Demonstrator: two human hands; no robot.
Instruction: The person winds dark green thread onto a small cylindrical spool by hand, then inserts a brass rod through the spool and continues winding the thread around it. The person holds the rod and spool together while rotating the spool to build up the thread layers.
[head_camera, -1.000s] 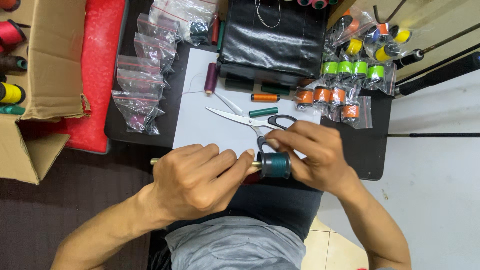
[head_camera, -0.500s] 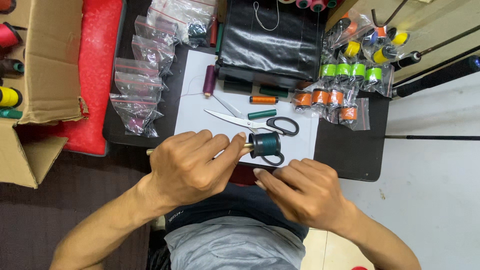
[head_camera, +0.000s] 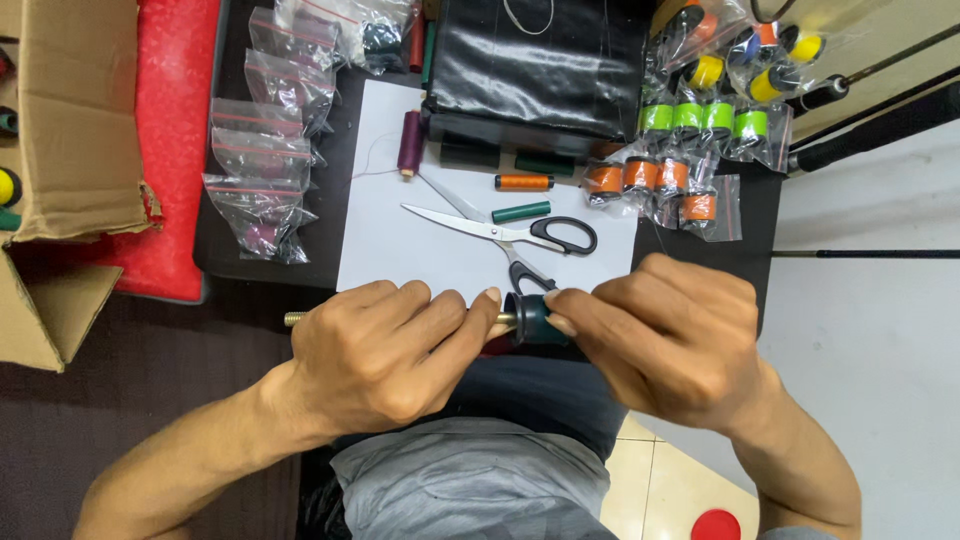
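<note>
My left hand (head_camera: 385, 350) is closed around a thin brass-coloured rod (head_camera: 294, 319) whose end sticks out to the left of the fist. A dark green thread spool (head_camera: 533, 318) sits on the rod's right end. My right hand (head_camera: 665, 335) pinches that spool with its fingertips, right against my left thumb. Both hands hover over the near edge of a white sheet (head_camera: 420, 255) on a black table. Open scissors (head_camera: 510, 235) with black handles lie on the sheet just beyond the hands.
On the sheet lie a maroon spool (head_camera: 409, 143), an orange spool (head_camera: 524, 182) and a green spool (head_camera: 521, 212). Bagged spools (head_camera: 265, 180) lie left, orange and green bagged spools (head_camera: 690, 150) right, a black pouch (head_camera: 535, 65) behind, a cardboard box (head_camera: 70, 150) far left.
My right hand dropped away from the spool toward my lap half a second ago, then came back up and gripped the dark green spool again. My left hand stayed on the rod.
</note>
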